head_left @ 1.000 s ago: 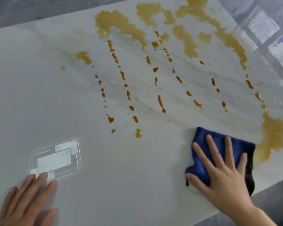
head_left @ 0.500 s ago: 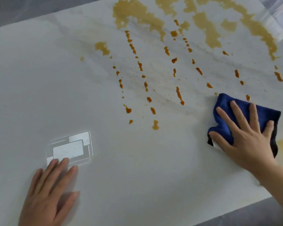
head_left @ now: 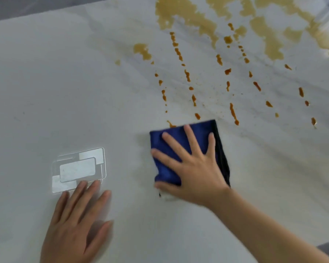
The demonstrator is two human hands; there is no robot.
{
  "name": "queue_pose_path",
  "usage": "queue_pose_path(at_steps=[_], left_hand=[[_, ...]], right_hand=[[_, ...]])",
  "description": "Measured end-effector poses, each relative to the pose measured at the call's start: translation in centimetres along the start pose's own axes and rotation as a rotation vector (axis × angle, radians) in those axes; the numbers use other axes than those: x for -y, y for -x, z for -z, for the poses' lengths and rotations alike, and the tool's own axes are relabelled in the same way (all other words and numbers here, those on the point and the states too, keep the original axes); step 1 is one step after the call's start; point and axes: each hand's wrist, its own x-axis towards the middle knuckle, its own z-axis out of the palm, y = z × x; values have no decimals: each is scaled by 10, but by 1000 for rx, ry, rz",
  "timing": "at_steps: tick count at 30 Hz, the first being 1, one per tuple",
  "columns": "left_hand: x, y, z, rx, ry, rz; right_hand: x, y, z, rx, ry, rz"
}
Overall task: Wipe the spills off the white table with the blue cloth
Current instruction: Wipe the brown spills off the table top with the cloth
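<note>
Fingers [head_left: 190, 141] spread flat on blue cloth [head_left: 203, 130]

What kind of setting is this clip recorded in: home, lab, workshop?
Hard to tell; probably an indoor room staged for a cleaning task. It shows only a white marble-look table with brown spills, grey floor beyond it, and a ceiling-light reflection.

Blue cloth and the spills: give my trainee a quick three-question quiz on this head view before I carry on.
1. True or false: the right hand presses flat on the blue cloth.
2. Where do the orange drip trails lie relative to the cloth? A) beyond its far edge B) under the left hand C) off the white table
3. Fill in: the left hand's fingertips reach a bright ____ patch.

Key: 1 true; 2 A; 3 reflection.
</note>
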Motion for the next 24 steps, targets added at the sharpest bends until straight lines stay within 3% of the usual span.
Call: queue_pose_path(at_steps=[7, 12, 16, 24], left_hand=[[5, 3, -4, -23, 2, -22], [7, 3, -5, -34, 10, -32], [8, 3, -7, -54, 6, -30], [12, 4, -10, -70, -39, -64]], right_hand=[[-71, -17, 8, 45, 8, -399], [-14, 19, 1, 77, -18, -192], [-1, -6, 5, 96, 46, 5], [-23, -82, 7, 23, 32, -93]])
